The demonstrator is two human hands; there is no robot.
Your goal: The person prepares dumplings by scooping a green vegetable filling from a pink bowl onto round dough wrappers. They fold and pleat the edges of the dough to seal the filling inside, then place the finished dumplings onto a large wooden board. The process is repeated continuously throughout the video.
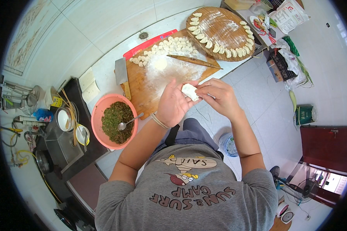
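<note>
A white dumpling (189, 92) rests on the fingers of my left hand (172, 103), which cradles it palm up. From the other side my right hand (221, 97) pinches the dumpling's edge between thumb and fingers. Just beyond my hands lies a floured wooden cutting board (142, 89). On it are a flat round wrapper (160, 64), many small dough pieces (171, 45) and a tapered wooden rolling pin (194, 61). Left of the board, a pink bowl (97, 133) holds chopped green filling (117, 119) with a metal spoon (122, 125) in it.
At the far right, a round wooden board (219, 29) carries dumplings along its edge. A cleaver (121, 73) lies on the cutting board's left edge. White bowls (63, 118) and chopsticks (70, 107) are by the sink at left. A bucket (230, 145) stands on the floor.
</note>
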